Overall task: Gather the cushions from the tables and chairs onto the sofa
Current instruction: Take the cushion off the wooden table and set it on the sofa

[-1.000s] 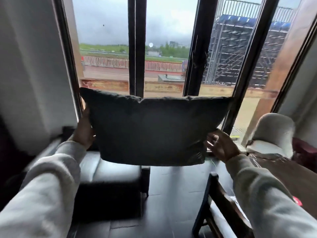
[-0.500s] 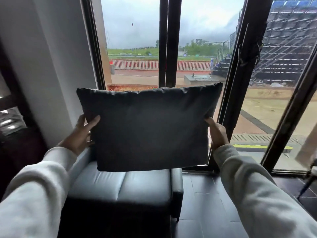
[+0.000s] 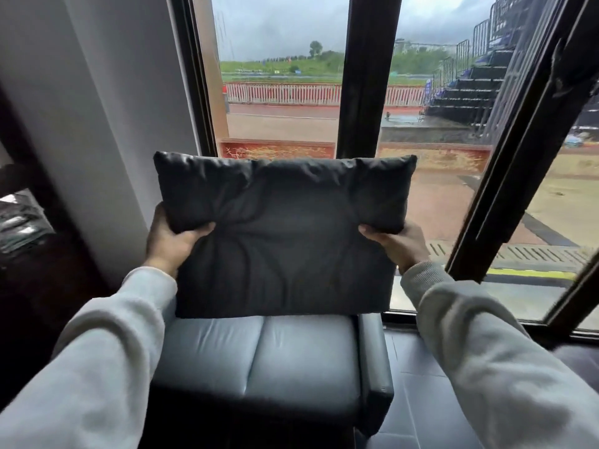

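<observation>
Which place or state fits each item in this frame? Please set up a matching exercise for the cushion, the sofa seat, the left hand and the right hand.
Column 1:
1. cushion
2. sofa seat
3. left hand
4. right hand

Column 2:
A. grips the side of the cushion nearer the window frame on the right
B. held upright in both hands
C. grips the side of the cushion nearer the wall
D. bare, below the cushion

Pairs: 1-B, 2-D, 3-C, 4-A

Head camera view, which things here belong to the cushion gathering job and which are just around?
Part of the job:
dark cushion
left hand
right hand
blue-grey sofa

Just around:
window frame
grey wall
tiled floor
</observation>
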A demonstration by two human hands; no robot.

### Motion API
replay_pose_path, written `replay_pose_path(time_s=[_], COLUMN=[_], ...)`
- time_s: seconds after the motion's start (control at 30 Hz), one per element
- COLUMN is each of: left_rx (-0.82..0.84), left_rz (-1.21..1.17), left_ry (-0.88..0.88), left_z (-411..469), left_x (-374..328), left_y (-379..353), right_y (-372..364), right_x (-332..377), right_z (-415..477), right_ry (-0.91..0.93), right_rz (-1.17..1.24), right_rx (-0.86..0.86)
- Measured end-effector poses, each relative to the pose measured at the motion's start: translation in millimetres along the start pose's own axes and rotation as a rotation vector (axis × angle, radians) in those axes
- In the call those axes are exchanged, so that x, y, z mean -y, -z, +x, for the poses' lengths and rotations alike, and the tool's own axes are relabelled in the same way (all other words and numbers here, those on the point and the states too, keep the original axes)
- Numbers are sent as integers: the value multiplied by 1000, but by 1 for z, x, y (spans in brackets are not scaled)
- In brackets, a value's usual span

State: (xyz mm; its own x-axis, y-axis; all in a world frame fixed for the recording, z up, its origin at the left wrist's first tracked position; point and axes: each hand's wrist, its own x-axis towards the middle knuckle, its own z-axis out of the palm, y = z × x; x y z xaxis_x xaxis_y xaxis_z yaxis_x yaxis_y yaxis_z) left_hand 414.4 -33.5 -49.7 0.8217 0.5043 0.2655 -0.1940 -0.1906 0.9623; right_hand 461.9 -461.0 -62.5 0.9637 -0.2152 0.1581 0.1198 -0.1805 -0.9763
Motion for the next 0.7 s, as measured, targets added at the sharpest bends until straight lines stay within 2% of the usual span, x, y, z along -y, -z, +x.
replay_pose_path(time_s=[0.13, 0.23, 0.33, 0.53, 0.7], left_rx=[29, 116, 244, 371, 348], left_rz=[-78, -101, -38, 76, 154], left_ry=[-8, 34, 51, 14, 134], left_z=[74, 143, 205, 275, 299], left_x=[13, 16, 17, 71, 167], left_y=[-10, -6, -17, -73, -141], right_y=[-47, -68, -77, -92, -103], right_x=[0, 22, 28, -7, -83], right_z=[48, 84, 116, 189, 253], right_ry=[27, 126, 161, 8, -129], right_rz=[34, 136, 121, -26, 32], right_rx=[-79, -83, -102, -139, -166])
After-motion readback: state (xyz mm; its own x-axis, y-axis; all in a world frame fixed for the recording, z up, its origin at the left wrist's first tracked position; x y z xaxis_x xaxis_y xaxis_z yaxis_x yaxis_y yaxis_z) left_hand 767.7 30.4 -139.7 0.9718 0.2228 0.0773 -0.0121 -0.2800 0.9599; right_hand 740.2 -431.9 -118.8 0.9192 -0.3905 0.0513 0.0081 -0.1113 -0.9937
